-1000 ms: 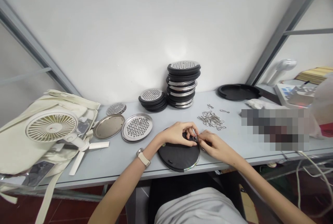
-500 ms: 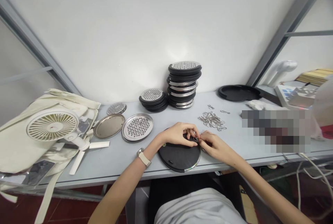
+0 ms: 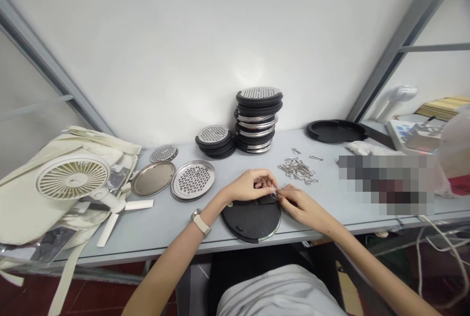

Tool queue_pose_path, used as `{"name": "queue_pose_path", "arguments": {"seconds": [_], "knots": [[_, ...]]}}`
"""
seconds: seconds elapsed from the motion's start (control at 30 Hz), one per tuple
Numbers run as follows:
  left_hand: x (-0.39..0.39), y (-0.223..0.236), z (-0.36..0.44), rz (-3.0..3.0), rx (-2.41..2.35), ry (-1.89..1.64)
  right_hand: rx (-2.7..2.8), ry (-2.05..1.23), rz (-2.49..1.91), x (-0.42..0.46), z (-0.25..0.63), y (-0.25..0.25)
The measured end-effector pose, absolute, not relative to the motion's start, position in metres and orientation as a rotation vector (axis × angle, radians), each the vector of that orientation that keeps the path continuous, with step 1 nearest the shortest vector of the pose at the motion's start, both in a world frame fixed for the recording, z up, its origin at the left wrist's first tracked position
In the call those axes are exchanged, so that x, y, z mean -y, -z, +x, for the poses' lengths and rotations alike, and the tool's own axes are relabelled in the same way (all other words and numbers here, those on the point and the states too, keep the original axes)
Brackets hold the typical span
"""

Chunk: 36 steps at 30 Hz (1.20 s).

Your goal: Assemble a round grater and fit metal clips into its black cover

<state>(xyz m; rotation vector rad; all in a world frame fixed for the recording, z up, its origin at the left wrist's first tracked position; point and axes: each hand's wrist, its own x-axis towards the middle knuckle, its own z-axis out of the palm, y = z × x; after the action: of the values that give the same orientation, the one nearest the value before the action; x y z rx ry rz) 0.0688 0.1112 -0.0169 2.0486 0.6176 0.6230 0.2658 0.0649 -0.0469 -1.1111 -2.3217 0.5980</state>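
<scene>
Near the table's front edge lies a round black disc [image 3: 249,223] with a shiny strip along its right rim. My left hand [image 3: 249,185] is over its far side, fingers curled, the thumb and forefinger pinched at a small metal wire clip [image 3: 274,197]. From the right, my right hand [image 3: 303,206] closes thumb and fingers on the same clip, partly hiding it. A pile of similar wire clips [image 3: 297,168] lies just beyond my right hand, with a couple of loose ones apart from it.
Behind stand a tall stack of round graters with black rims [image 3: 257,132] and a shorter stack [image 3: 216,145]. Left are a perforated metal plate [image 3: 193,180], a plain metal disc [image 3: 153,178] and a white fan [image 3: 73,179] on a cream bag. A black tray [image 3: 336,131] sits back right.
My left thumb has come up to the forefinger at the clip, and my right fingers have shifted slightly left. More of the disc's far right part shows. The stacks stay put.
</scene>
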Motion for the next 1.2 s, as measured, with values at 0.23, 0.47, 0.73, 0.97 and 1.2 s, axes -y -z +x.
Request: {"name": "queue_pose_path", "arguments": {"seconds": [0.23,0.47,0.73,0.97,1.2], "knots": [[-0.109,0.017,0.068,2.148,-0.736,-0.586,2.324,-0.597,-1.117,-0.064,0.265,0.045],[-0.096,0.0,0.06,2.695,-0.747,-0.487,2.348,-0.578,-1.126,-0.063,0.265,0.045],[-0.092,0.002,0.063,2.64,-0.826,-0.399,2.334,-0.595,-1.12,-0.064,0.266,0.046],[-0.093,0.004,0.065,2.487,-0.873,-0.394,2.296,-0.617,-1.138,-0.063,0.264,0.045],[-0.095,0.006,0.065,2.453,-0.854,-0.415,2.307,-0.605,-1.139,-0.063,0.266,0.048]]}}
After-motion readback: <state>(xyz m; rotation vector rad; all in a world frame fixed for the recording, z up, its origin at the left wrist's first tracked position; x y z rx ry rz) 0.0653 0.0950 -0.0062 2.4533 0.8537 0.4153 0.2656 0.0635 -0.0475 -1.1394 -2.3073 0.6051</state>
